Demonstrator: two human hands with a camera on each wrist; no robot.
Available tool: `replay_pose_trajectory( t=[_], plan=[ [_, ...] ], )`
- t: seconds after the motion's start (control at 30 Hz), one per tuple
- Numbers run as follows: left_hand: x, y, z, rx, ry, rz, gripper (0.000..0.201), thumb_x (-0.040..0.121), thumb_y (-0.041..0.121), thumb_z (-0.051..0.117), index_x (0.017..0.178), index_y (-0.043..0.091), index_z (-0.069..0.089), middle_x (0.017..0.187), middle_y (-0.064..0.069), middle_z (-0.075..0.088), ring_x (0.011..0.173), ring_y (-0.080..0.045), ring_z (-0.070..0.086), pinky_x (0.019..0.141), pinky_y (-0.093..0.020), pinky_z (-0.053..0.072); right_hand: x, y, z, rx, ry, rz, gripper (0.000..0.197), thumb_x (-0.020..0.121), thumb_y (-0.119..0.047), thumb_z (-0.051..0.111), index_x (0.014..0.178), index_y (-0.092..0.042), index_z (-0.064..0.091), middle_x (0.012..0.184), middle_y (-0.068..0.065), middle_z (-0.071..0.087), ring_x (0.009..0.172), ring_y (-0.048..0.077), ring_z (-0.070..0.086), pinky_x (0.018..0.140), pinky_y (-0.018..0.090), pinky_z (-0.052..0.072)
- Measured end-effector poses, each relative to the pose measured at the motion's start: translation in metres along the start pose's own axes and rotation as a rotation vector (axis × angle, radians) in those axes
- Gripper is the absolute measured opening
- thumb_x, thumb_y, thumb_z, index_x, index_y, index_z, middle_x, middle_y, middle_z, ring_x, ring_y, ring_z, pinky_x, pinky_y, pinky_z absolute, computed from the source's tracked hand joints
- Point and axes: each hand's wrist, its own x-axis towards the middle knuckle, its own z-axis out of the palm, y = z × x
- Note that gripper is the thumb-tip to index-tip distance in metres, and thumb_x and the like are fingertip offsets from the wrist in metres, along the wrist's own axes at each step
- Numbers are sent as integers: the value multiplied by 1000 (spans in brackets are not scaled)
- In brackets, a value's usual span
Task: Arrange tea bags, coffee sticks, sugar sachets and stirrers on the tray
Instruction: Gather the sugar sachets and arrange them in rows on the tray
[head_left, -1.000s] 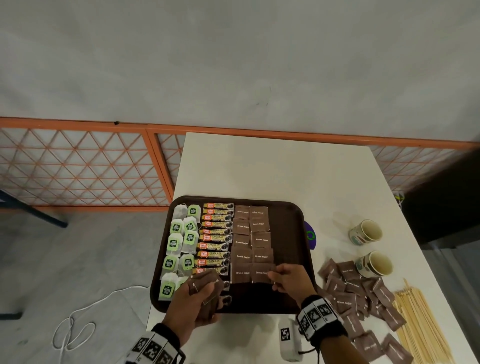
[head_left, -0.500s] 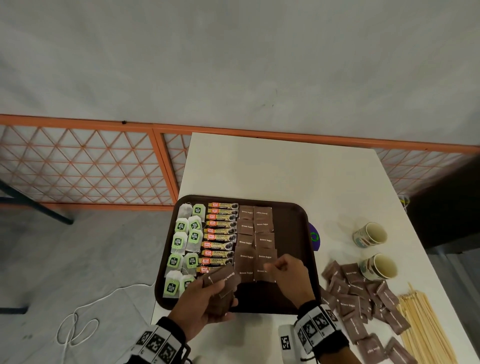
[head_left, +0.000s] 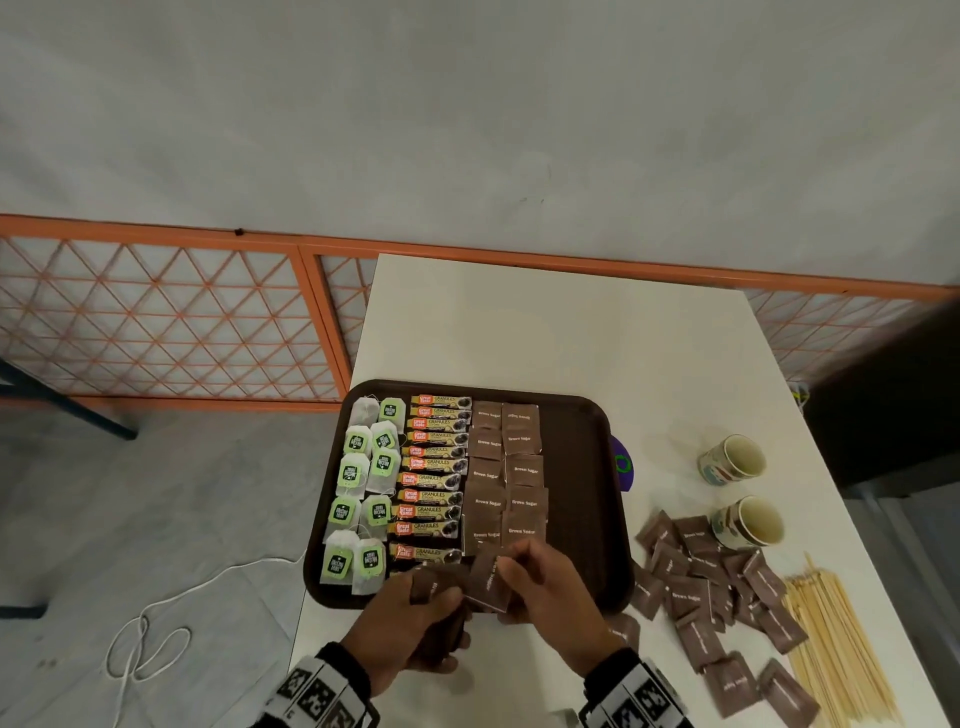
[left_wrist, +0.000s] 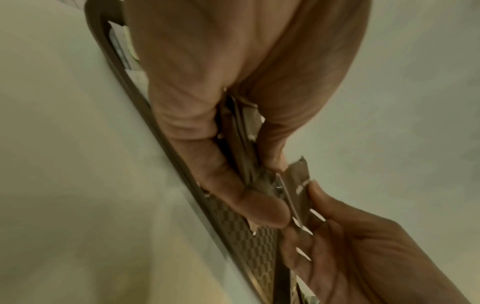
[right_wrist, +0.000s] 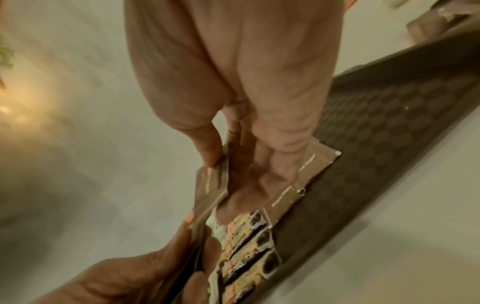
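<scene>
Sugar sachet (head_left: 488, 577) pinched in right hand (head_left: 550, 597), above tray (head_left: 587, 467) near edge, 6 o'clock. Left hand (head_left: 415, 623) grips spare sachet stack (head_left: 441, 613). Sugar rows (head_left: 506, 473) fill tray middle; empty strip at 3 o'clock.

Judgement: peel one only, lay flat, edges flush under last row (label matching neighbours).

Stack count hidden by fingers. Stirrers (head_left: 836, 639) on surface at 4 o'clock, cut off.
</scene>
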Motion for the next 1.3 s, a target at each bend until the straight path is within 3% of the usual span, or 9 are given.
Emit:
replay_pose_trajectory(
  t=[0.1,0.23,0.33,0.5,0.73,0.87,1.0,1.13,1.3],
  plan=[
    [4,-2,-7,-42,56,2,25,94,20,63,119,16,63,99,-17,75,82,-32,71,68,-42,56,-1,6,-5,-49,-195,39,12,101,-14,52,104,-3,49,91,17,70,75,35,72,57,34,56],
    [1,0,-2,16,-75,-30,33,85,15,72,117,15,64,104,-18,74,86,-32,72,69,-42,57,-2,4,-10,-296,-352,-21,21,90,-5,61,108,-14,53,87,1,69,65,12,63,54,22,48],
    [2,-6,2,18,-93,-11,44,80,1,75,121,11,62,104,-24,72,81,-31,69,70,-42,56,0,8,-9,-227,-228,9,27,85,-9,69,108,-16,57,88,2,68,63,10,58,54,22,46],
    [9,-18,7,-156,11,48,40,84,-3,69,122,9,63,99,-25,71,79,-30,67,70,-41,56,-7,24,-3,-19,-58,150,11,92,-18,67,95,-8,70,72,1,68,60,12,56,52,22,41],
    [9,-18,-9,-156,232,63,35,80,-11,69,112,2,62,88,-23,72,74,-35,68,69,-45,59,20,28,-7,-281,44,115,18,86,-14,73,70,-14,67,61,0,69,49,10,57,50,18,44],
    [3,-13,-28,-177,188,23,40,81,-9,69,118,4,60,93,-26,69,78,-37,67,73,-49,57,37,32,-8,-399,94,133,12,82,-11,75,71,-10,70,66,4,73,45,5,59,52,19,52],
    [3,-9,-32,-242,150,-4,28,92,-7,55,117,6,59,99,-28,71,83,-40,69,78,-54,55,47,34,-4,-422,135,151,19,84,-13,73,66,-14,68,71,9,73,41,-1,57,48,17,48],
    [4,-5,-29,-328,97,-32,35,92,-9,43,120,2,59,101,-31,68,86,-44,68,80,-55,53,52,37,-1,-469,165,163,22,83,-17,77,63,-17,66,63,1,70,43,-2,58,50,15,49],
    [3,2,-24,-330,34,-39,48,84,-12,34,124,1,58,108,-31,67,91,-44,67,85,-57,51,53,38,3,-604,213,177,26,79,-31,80,64,-18,63,66,-5,68,61,0,62,56,12,46]
  ],
)
